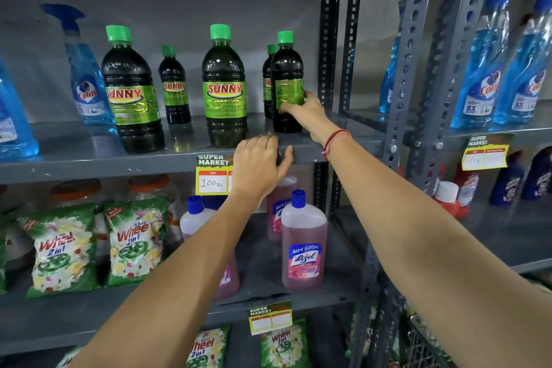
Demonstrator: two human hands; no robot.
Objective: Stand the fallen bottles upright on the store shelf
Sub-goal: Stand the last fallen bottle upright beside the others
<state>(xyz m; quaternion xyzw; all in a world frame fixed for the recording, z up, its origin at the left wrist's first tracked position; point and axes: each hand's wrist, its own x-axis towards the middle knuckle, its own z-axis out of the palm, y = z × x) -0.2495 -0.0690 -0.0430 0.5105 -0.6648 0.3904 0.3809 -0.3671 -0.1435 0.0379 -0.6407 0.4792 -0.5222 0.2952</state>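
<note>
Right hand (pixel 301 112): fingers curled round the lower body of a dark bottle (pixel 286 81), thumb side on the green label, grip closed on it. Bottle is upright, base on the grey metal shelf (pixel 89 155), at the far right of the row, just beside the perforated steel upright (pixel 328 39). Smooth glossy plastic, round shoulders, ribbed green screw cap. A red thread band (pixel 336 137) circles the right wrist.

Left hand (pixel 260 164): palm down, fingers loosely spread and bent over the shelf's front lip, holding nothing (fingertips touch or nearly touch the edge; can't tell which). It partly covers a yellow paper price tag (pixel 212 178) marked "100 Rs".

Same shelf, L to R: a blue spray bottle (pixel 86 81) w/ clear plastic body; a large dark bottle (pixel 131 92); a smaller one set further back (pixel 174 86); a large one at centre (pixel 224 89); another small one (pixel 268 81) half hidden behind the held bottle. All stand upright, all w/ green caps and shiny green labels.

Shelf below: flat-shouldered pink liquid bottles (pixel 303 242) w/ blue caps, translucent plastic; soft crinkled green detergent pouches (pixel 62 248) leaning at left. Neighbouring rack at right carries more blue spray bottles (pixel 481 69).
</note>
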